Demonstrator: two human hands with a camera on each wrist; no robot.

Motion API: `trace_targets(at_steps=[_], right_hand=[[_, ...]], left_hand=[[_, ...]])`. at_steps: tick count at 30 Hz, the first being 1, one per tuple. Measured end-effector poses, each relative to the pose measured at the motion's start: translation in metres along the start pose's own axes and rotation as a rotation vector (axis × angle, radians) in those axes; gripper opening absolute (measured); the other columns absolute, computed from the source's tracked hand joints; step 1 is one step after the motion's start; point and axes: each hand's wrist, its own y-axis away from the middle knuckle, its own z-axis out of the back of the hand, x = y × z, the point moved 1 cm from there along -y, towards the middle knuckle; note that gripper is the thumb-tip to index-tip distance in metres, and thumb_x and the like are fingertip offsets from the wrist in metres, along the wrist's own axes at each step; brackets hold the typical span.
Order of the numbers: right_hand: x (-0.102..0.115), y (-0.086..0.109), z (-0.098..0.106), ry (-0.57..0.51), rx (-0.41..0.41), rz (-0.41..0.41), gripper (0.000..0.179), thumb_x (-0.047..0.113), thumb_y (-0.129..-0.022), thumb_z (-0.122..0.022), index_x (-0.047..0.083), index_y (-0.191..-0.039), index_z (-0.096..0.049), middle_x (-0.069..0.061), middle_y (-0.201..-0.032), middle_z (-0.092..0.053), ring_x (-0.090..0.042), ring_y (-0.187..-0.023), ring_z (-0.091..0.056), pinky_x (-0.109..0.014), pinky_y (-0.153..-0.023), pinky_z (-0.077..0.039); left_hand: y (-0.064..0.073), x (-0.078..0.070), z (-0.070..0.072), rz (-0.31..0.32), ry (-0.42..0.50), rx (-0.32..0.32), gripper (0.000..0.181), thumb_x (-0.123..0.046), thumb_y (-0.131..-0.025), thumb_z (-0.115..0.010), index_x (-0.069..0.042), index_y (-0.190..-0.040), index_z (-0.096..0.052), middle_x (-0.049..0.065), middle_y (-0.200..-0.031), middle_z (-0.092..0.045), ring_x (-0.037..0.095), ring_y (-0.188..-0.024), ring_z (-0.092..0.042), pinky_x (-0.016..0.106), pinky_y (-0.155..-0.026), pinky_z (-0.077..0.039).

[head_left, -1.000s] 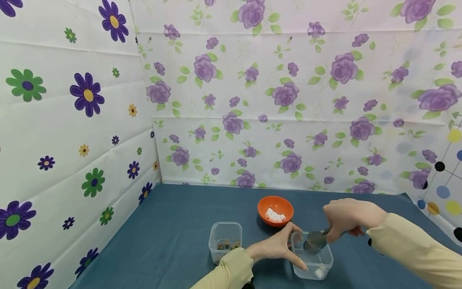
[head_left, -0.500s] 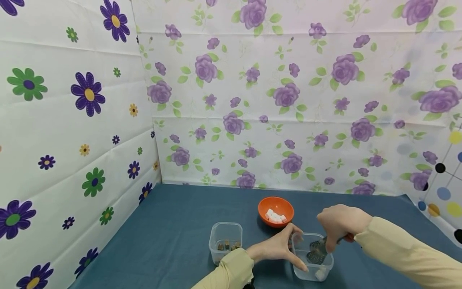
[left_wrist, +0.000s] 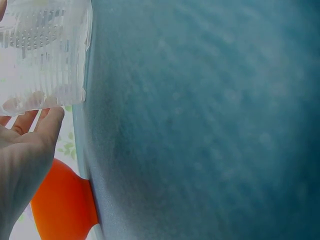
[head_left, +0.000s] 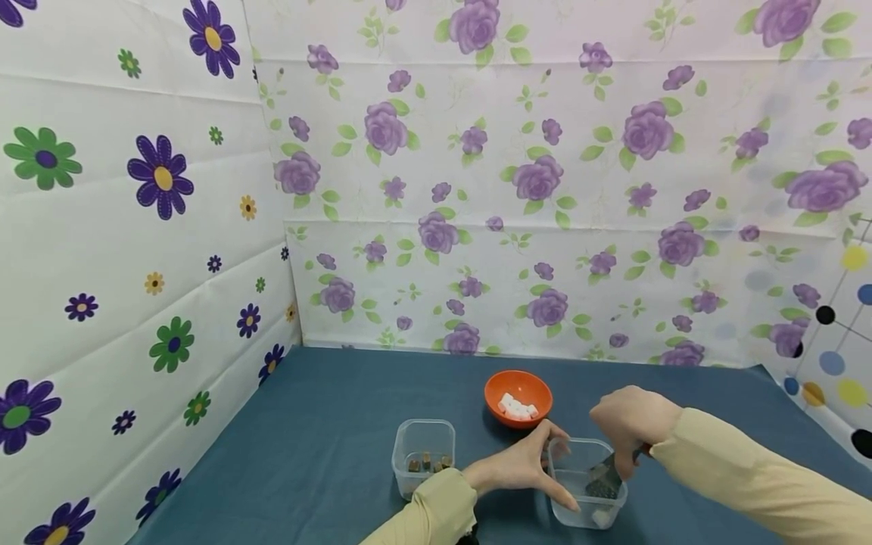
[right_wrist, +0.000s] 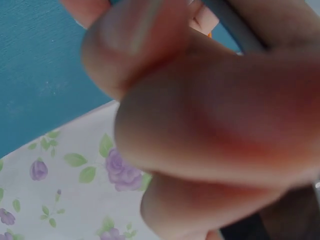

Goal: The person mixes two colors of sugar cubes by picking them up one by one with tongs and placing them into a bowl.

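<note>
My left hand [head_left: 514, 463] grips a clear plastic container [head_left: 571, 518] from its left side, thumb in front and fingers behind. Inside, near the front right corner, lies a small white piece [head_left: 602, 518]. My right hand [head_left: 635, 424] holds grey tongs [head_left: 602, 480] with perforated heads, which reach down into the container above the white piece. Whether the heads touch that piece cannot be made out. In the left wrist view, dotted holes show through the container wall [left_wrist: 70, 60]. Curled fingers [right_wrist: 200, 115] fill the right wrist view, with a grey strip of the tongs behind them.
Behind my left hand stands an orange bowl [head_left: 495, 401] holding several white and pinkish pieces [head_left: 515, 407]. Left of my hand, a second clear container [head_left: 402, 454] holds several small brown cubes [head_left: 427, 460]. Blue cloth [head_left: 327, 431] covers the table; patterned sheets rise behind and at the sides.
My right hand has come left and down, carrying the tongs nearer the container's front right corner. The tong heads, apart half a second ago, now look closer together. My left hand keeps its grip.
</note>
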Motion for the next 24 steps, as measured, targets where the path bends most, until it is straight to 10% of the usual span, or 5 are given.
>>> trace_targets(at_steps=[11,24], right_hand=[[0.0061,-0.0015,-0.0036,0.171,-0.130,0.074,0.033,0.011,-0.054,-0.081,0.017,-0.049,-0.050,0.008,-0.041,-0.033,-0.006,-0.038,-0.028,-0.023,-0.039,-0.024],[0.0081,-0.0063,-0.0049,0.171,-0.099,0.078,0.030,0.009,-0.056,-0.076,0.017,-0.046,-0.049,0.009,-0.038,-0.029,-0.006,-0.036,-0.025,-0.023,-0.038,-0.021]], left_hand=[[-0.0020,-0.0002,-0.0012,0.005,-0.006,-0.003,0.056,-0.007,-0.081,-0.067,-0.013,-0.125,-0.033,-0.004,-0.122,-0.043,0.011,-0.108,-0.044,0.026,-0.082,-0.041],[-0.0034,-0.0010,-0.0007,0.008,0.004,0.004,0.055,-0.006,-0.081,-0.067,-0.017,-0.124,-0.034,-0.003,-0.122,-0.042,0.011,-0.108,-0.044,0.026,-0.082,-0.041]])
